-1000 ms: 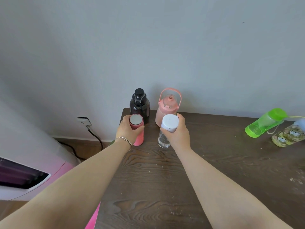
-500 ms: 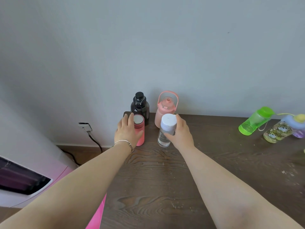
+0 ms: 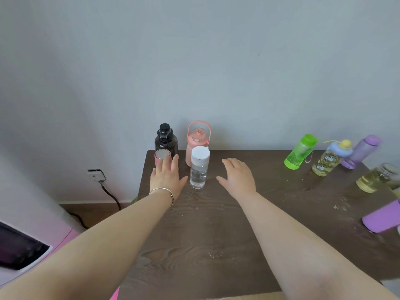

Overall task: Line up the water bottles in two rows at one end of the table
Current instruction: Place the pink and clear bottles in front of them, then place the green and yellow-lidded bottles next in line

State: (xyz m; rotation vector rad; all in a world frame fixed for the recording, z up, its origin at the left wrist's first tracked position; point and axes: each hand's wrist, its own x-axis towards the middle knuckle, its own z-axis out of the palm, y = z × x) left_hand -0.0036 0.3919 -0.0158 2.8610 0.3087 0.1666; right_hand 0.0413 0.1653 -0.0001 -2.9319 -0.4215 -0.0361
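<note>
Left hand (image 3: 167, 178): fingers spread, in front of pink tumbler (image 3: 162, 156)
Right hand (image 3: 238, 177): spread, empty, right of clear bottle (image 3: 199, 167)
Upright bottles: two rows of two, far-left corner of table (image 3: 216, 234)

Counter (image 3: 205, 230): dark brown woodgrain. Black bottle (image 3: 165, 139). Pale pink jug (image 3: 198, 139). Pink tumbler (image 3: 161, 155), silver lid. Clear bottle (image 3: 199, 169), white cap. Right of frame: lime green bottle (image 3: 299, 151); lilac bottle (image 3: 365, 148); panda-print bottle (image 3: 326, 162).
</note>
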